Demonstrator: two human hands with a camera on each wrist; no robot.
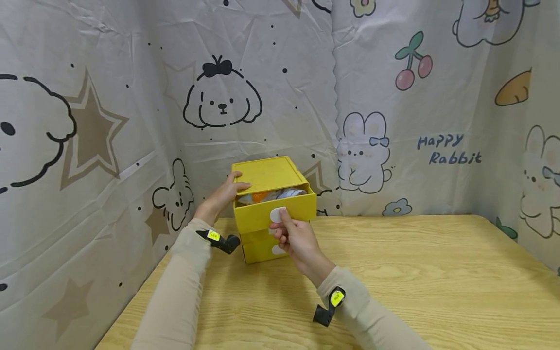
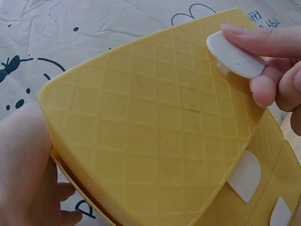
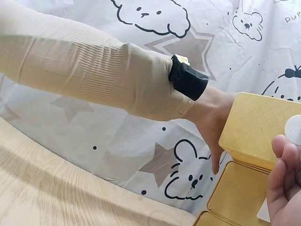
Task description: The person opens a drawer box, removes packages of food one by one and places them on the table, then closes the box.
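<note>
Top drawer point(image 1: 275, 214) of the yellow box point(image 1: 269, 175) at the table's point(image 1: 415, 272) back edge is part-open: right hand point(image 1: 297, 240) pinches its white handle point(image 1: 277, 214), left hand point(image 1: 223, 194) steadies the box, likely next a straight steady pull.

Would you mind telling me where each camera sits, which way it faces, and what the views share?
Head: worn on the head, looking forward and down at the yellow drawer box on the wooden table; both sleeved forearms, the left hand and the right hand show.
Left wrist: close beside the box, facing the pulled-out top drawer; left palm and right fingertips show.
Right wrist: low, looking left across the box to the curtain; left forearm and right fingers show.
All three share the white drawer handle that the right hand pinches.
</note>
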